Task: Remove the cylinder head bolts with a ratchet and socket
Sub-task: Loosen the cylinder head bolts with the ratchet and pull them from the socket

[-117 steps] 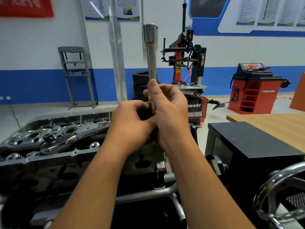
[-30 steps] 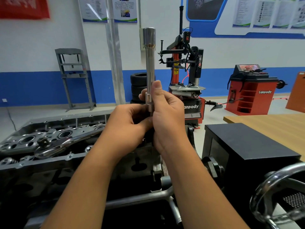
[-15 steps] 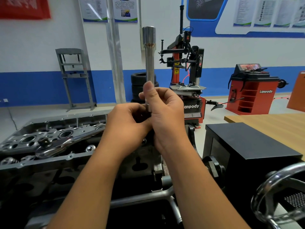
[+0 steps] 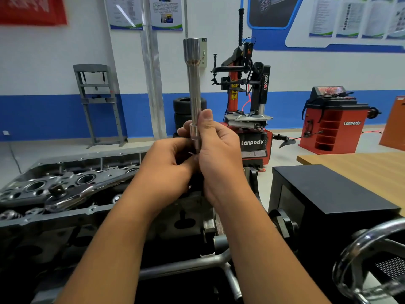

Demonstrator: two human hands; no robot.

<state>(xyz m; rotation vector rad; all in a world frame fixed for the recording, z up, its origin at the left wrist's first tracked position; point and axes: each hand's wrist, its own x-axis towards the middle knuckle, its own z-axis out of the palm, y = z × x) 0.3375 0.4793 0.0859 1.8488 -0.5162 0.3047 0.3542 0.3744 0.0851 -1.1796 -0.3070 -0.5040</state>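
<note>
I hold a long chrome extension bar [image 4: 194, 88] upright at chest height, its wide socket end on top. My right hand [image 4: 219, 150] grips its lower part, thumb pressed along the shaft. My left hand [image 4: 168, 165] is curled round the bar's bottom end, which my fingers hide. The cylinder head [image 4: 65, 185] lies on the stand at the left, with the chrome ratchet [image 4: 83, 191] resting across its top.
A black box [image 4: 328, 194] stands at the right beside a wooden table [image 4: 361, 167]. A chrome handwheel [image 4: 368, 260] sits at the lower right. Grey stand tubes [image 4: 186, 266] run below my arms. Tyre changer [image 4: 247, 95] and red balancer [image 4: 333, 121] stand behind.
My right thumb has slid up the bar and a short stepped collar now shows below it. Both hands stay together at the bar's lower end.
</note>
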